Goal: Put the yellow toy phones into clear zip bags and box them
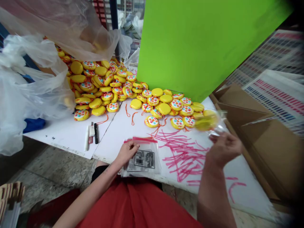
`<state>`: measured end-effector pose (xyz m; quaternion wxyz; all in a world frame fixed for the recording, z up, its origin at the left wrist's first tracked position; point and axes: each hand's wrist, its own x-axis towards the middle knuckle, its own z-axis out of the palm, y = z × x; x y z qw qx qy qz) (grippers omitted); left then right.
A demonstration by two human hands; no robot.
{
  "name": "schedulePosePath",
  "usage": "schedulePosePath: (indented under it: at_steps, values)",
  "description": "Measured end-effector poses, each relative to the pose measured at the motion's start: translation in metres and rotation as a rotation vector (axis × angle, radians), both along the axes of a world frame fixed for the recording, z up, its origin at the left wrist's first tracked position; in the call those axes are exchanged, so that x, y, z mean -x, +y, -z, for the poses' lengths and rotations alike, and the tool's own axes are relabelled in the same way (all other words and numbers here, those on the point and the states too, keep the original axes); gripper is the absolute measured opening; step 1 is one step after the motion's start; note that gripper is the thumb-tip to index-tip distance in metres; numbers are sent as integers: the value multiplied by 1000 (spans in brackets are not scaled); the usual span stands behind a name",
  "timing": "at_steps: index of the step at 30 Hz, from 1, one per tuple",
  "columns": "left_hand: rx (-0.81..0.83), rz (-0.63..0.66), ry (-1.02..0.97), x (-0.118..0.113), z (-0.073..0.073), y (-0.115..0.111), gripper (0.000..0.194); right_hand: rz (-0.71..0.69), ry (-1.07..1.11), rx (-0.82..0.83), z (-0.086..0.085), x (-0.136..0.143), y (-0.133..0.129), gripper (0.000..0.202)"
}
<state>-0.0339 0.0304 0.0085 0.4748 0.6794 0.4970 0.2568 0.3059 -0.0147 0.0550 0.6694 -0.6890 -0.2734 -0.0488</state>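
My left hand [129, 152] rests on a stack of clear plastic bags [144, 169] with printed labels and pink top edges; its fingers pinch at the top bag near the upper edge. On the right, my right hand [224, 147] grips a clear bag [220, 122] by its edge. A round yellow toy [206, 121], blurred by motion, appears to be inside that bag, above the table. Several yellow toys with coloured buttons and orange cords [163, 108] lie just beyond my hands.
Pink strips [182, 152] litter the white table [109, 148]. A large heap of yellow toys [99, 82] spills from a plastic sack [35, 79] at left. Markers [96, 133] lie near the front edge. A green panel [190, 44] stands behind; an open cardboard box [256, 142] is at right.
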Motion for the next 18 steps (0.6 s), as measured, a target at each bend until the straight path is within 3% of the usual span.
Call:
schedulePosePath:
  at_steps: [2,3,8,12,15,18]
  values:
    - [-137,32,124,-5,0,-2,23,80,-70,-152,-3,-14,10,31]
    - [-206,56,181,-8,-1,-3,19,55,-105,-138,-1,-17,18,33]
    - [-453,163,524,-23,-2,-9,16,-278,-184,364,30,-10,73,51]
    - [-509,206,727,-30,0,-10,19,-319,-289,734,59,2,107,58]
    - [-531,209,772,-32,3,-10,19,-290,-352,841,75,13,110,62]
    - [-536,206,793,-33,4,-10,18,-330,-437,816,82,16,105,63]
